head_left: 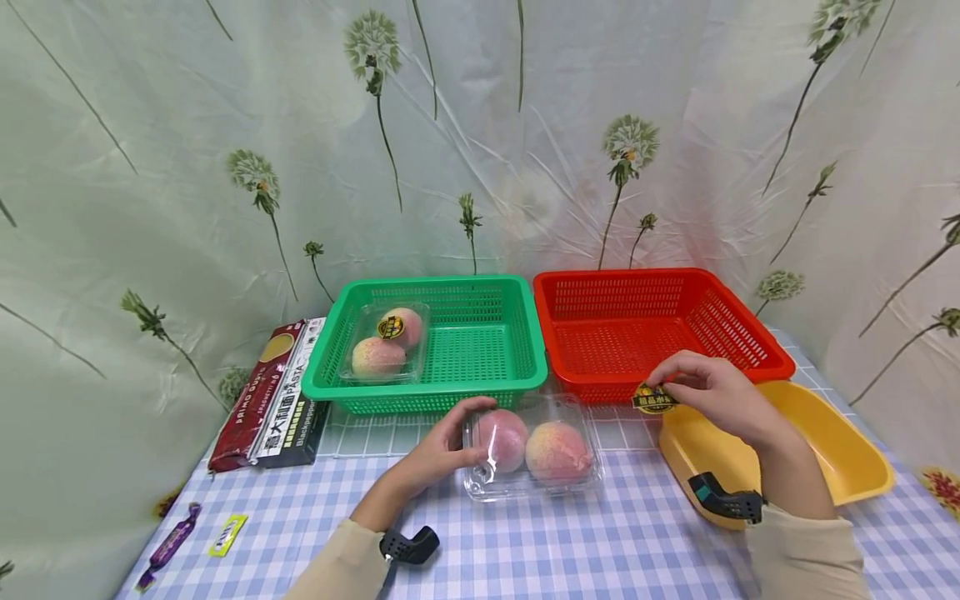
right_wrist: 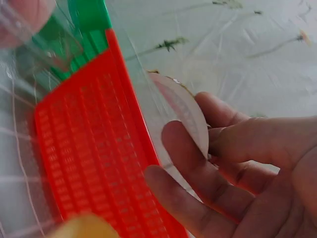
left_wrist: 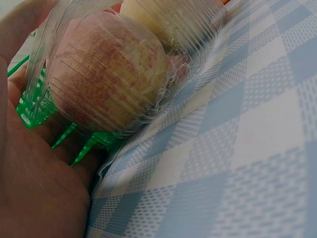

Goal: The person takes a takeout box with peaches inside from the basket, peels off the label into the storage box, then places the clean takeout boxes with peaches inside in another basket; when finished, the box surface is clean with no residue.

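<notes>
A clear plastic clamshell (head_left: 534, 450) with two peaches lies on the checked tablecloth in front of the baskets. My left hand (head_left: 444, 446) holds its left end, fingers curled round the plastic; the left wrist view shows the box (left_wrist: 111, 74) against my palm. My right hand (head_left: 705, 390) pinches a round yellow-and-black sticker (head_left: 654, 399) above the front rim of the red basket (head_left: 600, 383). From the right wrist the sticker (right_wrist: 184, 111) shows its pale back, held between thumb and fingers.
A green basket (head_left: 442, 387) at the back holds another clamshell of peaches (head_left: 385, 342). A yellow tub (head_left: 847, 458) sits at right. Pasta boxes (head_left: 273, 396) lie at left, with two small wrapped sweets (head_left: 197, 537) near the front-left edge.
</notes>
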`<state>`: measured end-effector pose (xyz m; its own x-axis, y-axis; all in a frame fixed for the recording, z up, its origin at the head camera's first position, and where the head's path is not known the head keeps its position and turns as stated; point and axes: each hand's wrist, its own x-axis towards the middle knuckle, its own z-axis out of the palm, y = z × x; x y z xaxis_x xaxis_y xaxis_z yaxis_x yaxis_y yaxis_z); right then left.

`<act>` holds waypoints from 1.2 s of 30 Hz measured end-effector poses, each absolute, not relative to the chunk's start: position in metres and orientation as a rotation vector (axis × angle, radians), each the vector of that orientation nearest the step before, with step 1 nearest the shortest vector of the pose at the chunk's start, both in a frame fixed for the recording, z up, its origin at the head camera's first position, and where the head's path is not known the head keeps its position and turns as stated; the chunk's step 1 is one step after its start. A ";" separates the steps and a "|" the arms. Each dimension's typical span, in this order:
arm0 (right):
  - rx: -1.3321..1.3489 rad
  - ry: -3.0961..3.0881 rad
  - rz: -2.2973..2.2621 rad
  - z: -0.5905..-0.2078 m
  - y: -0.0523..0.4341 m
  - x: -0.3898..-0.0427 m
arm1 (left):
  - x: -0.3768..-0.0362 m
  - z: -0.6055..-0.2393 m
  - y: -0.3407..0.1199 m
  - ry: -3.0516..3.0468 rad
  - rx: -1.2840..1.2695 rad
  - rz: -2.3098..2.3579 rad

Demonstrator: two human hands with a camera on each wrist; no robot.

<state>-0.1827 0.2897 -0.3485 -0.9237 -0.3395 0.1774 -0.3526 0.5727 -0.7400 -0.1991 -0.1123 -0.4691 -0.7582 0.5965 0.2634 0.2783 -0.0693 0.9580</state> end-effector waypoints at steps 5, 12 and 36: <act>0.647 -2.785 1.243 -0.351 0.307 -0.182 | -0.199 -0.470 -0.113 1.977 0.952 1.902; 0.645 -2.839 1.189 -0.354 0.333 -0.179 | -0.201 -0.470 -0.112 1.994 0.959 1.892; 0.601 -3.162 1.380 -0.388 0.366 -0.187 | -0.199 -0.468 -0.112 1.996 0.928 1.891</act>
<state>-0.1871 0.3662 -0.3878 -0.8788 -0.4387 -0.1876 -0.1608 0.6424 -0.7493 -0.1990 -0.1121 -0.4680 -0.7699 0.5884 0.2472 0.2786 -0.0387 0.9596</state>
